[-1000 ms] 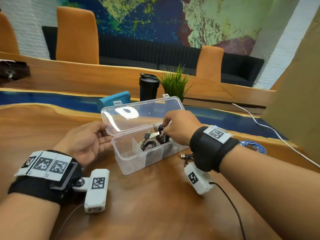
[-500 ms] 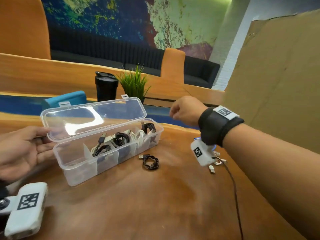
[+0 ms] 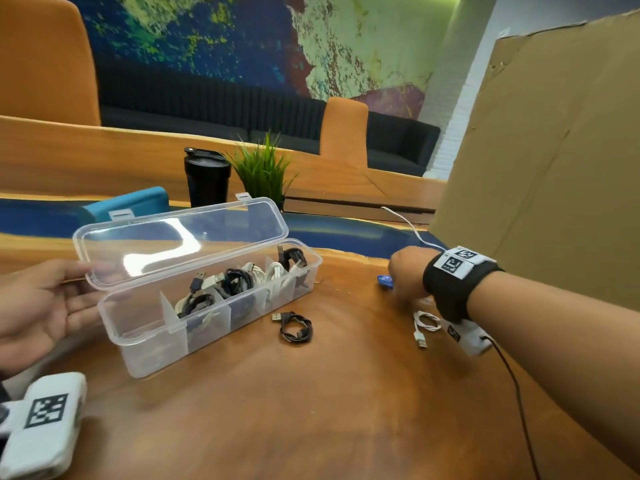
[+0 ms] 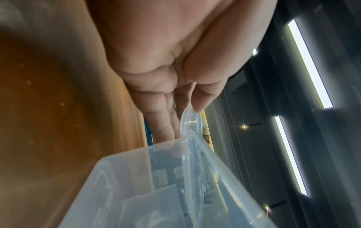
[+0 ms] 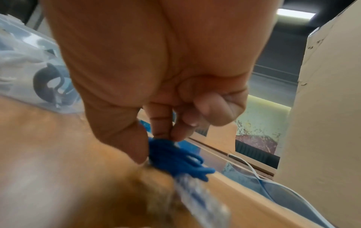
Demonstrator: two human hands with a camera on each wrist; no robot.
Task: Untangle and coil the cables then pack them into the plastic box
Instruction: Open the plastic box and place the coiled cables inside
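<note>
Left hand (image 3: 45, 306) holds the hinged lid of the clear plastic divider box (image 3: 207, 306) up, fingers straight behind it, thumb on its rim. Right hand (image 3: 407, 273) has fingertips pinched on a bunched blue cable (image 5: 175, 158) lying on the wooden counter (image 3: 311, 410), right of the box. A coiled black cable (image 3: 295, 328) and a white cable (image 3: 425, 323) lie unpacked. Risk: the blue bundle looks loose; lifted by a few strands it may unravel or snag. Lid could drop if released.

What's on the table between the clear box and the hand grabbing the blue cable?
In the head view, a coiled black cable lies on the wood between the clear box and the right hand.
</note>
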